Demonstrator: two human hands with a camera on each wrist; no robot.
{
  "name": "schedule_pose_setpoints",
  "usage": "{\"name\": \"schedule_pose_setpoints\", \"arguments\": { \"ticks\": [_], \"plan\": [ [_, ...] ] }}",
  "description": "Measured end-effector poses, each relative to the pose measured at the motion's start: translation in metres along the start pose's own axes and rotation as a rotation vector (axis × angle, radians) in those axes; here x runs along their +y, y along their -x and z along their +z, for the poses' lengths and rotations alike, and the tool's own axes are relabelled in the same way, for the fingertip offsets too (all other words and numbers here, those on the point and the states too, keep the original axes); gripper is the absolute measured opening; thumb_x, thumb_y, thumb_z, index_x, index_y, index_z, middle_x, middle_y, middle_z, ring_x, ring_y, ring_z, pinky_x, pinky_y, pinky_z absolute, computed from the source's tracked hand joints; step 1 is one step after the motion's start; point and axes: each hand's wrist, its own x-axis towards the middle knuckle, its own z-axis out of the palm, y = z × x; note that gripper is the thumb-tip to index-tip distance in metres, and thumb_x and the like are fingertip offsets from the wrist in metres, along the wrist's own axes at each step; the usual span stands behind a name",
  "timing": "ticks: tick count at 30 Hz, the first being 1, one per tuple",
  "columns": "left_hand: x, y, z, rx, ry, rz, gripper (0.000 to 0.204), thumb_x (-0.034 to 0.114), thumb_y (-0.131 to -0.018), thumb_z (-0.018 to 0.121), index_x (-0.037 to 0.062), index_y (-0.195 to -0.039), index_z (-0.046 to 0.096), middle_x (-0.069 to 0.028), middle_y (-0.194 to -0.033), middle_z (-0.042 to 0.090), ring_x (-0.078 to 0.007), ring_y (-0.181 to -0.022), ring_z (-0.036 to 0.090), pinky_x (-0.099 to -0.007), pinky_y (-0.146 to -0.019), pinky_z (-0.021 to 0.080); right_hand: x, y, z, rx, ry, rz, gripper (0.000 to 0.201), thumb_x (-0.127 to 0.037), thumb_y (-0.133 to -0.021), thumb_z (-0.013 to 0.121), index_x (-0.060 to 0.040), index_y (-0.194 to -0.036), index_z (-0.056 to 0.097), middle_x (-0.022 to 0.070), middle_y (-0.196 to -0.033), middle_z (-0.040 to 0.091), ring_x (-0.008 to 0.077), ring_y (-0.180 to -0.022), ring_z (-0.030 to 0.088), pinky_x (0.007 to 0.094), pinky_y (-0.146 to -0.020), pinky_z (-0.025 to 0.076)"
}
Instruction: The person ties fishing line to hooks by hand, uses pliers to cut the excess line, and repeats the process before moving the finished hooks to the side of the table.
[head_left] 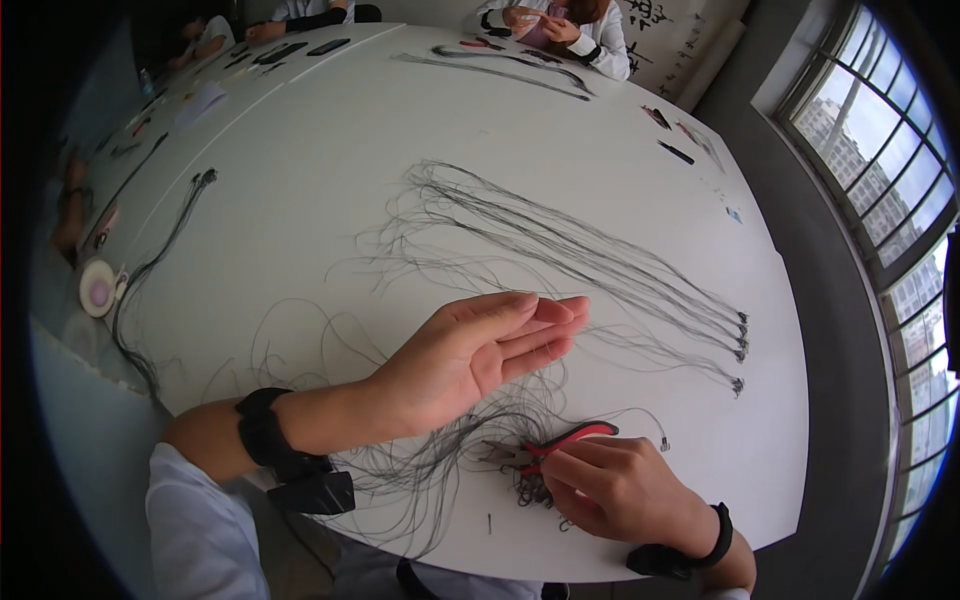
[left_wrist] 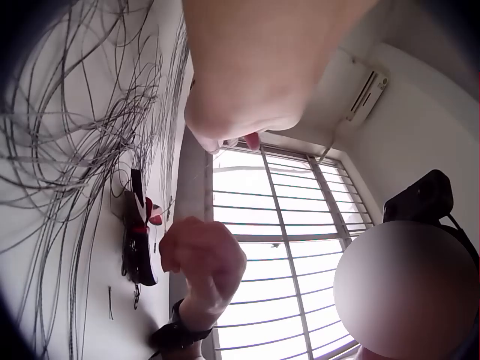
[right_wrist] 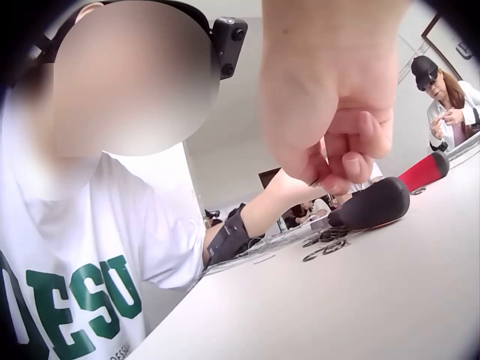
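My left hand [head_left: 480, 350] is raised over the table, palm turned inward, thumb against the index finger and the other fingers slightly bent. A very thin, faint fishing line runs by its fingers. Lower right, my right hand [head_left: 620, 485] has curled fingers; a tiny dark fishhook [right_wrist: 315, 182] shows at its fingertips. Beside that hand lie red-and-black pliers [head_left: 570, 437], partly covered by it in the head view, with their jaws toward the left. Under them is a cluster of dark fishhooks [head_left: 530, 490]. A loose tangle of dark lines [head_left: 430, 460] spreads below my left hand.
Long bundles of line [head_left: 570, 240] with hooks at their ends stretch across the white table [head_left: 320, 150]. Another bundle [head_left: 165, 250] and a round spool [head_left: 98, 288] are at left. A black pen-like tool [head_left: 676, 152] lies far right. Other people sit at the far side.
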Motion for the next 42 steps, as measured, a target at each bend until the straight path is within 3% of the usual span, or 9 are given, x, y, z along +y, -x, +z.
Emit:
{"name": "schedule_pose_setpoints", "arguments": {
  "ticks": [5, 9, 12, 16, 18, 26, 34, 39, 42],
  "plan": [
    [-0.010, 0.002, 0.005, -0.049, -0.290, -0.013, 0.029, 0.017, -0.099, 0.042, -0.0037, -0.105, 0.061, -0.0192, -0.130, 0.050, -0.0234, -0.129, 0.041, -0.0326, -0.105, 0.037, -0.008, 0.000, -0.004, -0.020, -0.274, -0.021, 0.012, -0.001, -0.077, 0.060, -0.0032, -0.088, 0.055, 0.0040, -0.069, 0.056, 0.0187, -0.051, 0.054, 0.0309, -0.043, 0.042],
    [-0.010, 0.005, 0.011, -0.158, -0.725, -0.015, 0.025, 0.014, -0.096, 0.049, -0.0055, -0.105, 0.062, -0.0148, -0.099, 0.067, -0.0177, -0.094, 0.064, -0.0275, -0.084, 0.052, -0.010, 0.007, -0.029, 0.129, -0.595, 0.117, 0.005, 0.004, -0.081, 0.051, 0.0001, -0.082, 0.053, 0.0037, -0.065, 0.059, 0.0090, -0.049, 0.052, 0.0239, -0.045, 0.040],
    [0.002, 0.009, 0.020, -0.229, -0.717, -0.359, 0.025, 0.014, -0.095, 0.051, -0.0052, -0.106, 0.063, -0.0113, -0.085, 0.069, -0.0129, -0.070, 0.066, -0.0234, -0.065, 0.054, -0.009, 0.011, -0.035, 0.355, -0.774, 0.345, 0.004, 0.003, -0.081, 0.049, 0.0012, -0.078, 0.049, 0.0050, -0.062, 0.057, 0.0088, -0.052, 0.051, 0.0224, -0.046, 0.038],
    [0.008, 0.008, 0.024, -0.245, -1.068, -0.144, 0.023, 0.012, -0.094, 0.052, -0.0051, -0.105, 0.063, -0.0145, -0.095, 0.068, -0.0142, -0.079, 0.066, -0.0241, -0.070, 0.055, 0.000, 0.012, -0.036, 0.202, -0.764, 0.348, 0.004, 0.004, -0.077, 0.050, 0.0006, -0.076, 0.051, 0.0031, -0.060, 0.056, 0.0093, -0.051, 0.050, 0.0217, -0.046, 0.037],
    [-0.008, 0.004, 0.007, -0.095, -0.701, 0.116, 0.024, 0.012, -0.095, 0.051, -0.0051, -0.107, 0.062, -0.0184, -0.107, 0.065, -0.0187, -0.096, 0.064, -0.0278, -0.082, 0.054, -0.004, 0.007, -0.035, 0.002, -0.567, 0.257, 0.005, 0.003, -0.073, 0.054, -0.0015, -0.075, 0.053, 0.0015, -0.058, 0.054, 0.0105, -0.048, 0.049, 0.0232, -0.045, 0.038],
    [-0.002, -0.001, -0.006, 0.120, -0.170, 0.126, 0.024, 0.016, -0.095, 0.049, -0.0006, -0.107, 0.062, -0.0175, -0.118, 0.060, -0.0291, -0.120, 0.051, -0.0383, -0.108, 0.035, 0.002, 0.006, -0.009, -0.137, -0.227, 0.091, 0.010, -0.003, -0.071, 0.060, -0.0055, -0.079, 0.054, 0.0035, -0.057, 0.054, 0.0207, -0.047, 0.054, 0.0312, -0.044, 0.042],
    [-0.005, -0.001, -0.001, -0.018, -0.636, 0.095, 0.025, 0.012, -0.096, 0.049, -0.0047, -0.108, 0.062, -0.0149, -0.107, 0.065, -0.0221, -0.106, 0.060, -0.0375, -0.107, 0.035, -0.010, 0.003, -0.014, -0.149, -0.523, 0.011, 0.006, -0.002, -0.078, 0.058, -0.0044, -0.084, 0.055, 0.0041, -0.067, 0.059, 0.0202, -0.051, 0.056, 0.0298, -0.046, 0.043],
    [0.002, 0.004, 0.017, -0.160, -0.944, -0.194, 0.023, 0.012, -0.095, 0.051, -0.0055, -0.102, 0.064, -0.0110, -0.088, 0.069, -0.0136, -0.086, 0.066, -0.0279, -0.087, 0.049, -0.010, 0.010, -0.035, 0.424, -0.899, 0.065, 0.010, -0.006, -0.090, 0.048, 0.0011, -0.084, 0.051, 0.0139, -0.069, 0.062, 0.0137, -0.052, 0.060, 0.0232, -0.045, 0.043],
    [0.003, 0.006, 0.016, -0.264, -0.810, -0.219, 0.022, 0.013, -0.094, 0.052, -0.0039, -0.101, 0.065, -0.0089, -0.080, 0.068, -0.0117, -0.074, 0.065, -0.0232, -0.069, 0.050, 0.009, 0.009, -0.047, 0.625, -0.746, 0.245, 0.017, -0.013, -0.095, 0.042, 0.0001, -0.084, 0.044, 0.0133, -0.064, 0.059, 0.0082, -0.039, 0.049, 0.0178, -0.039, 0.036]
  ]
}}
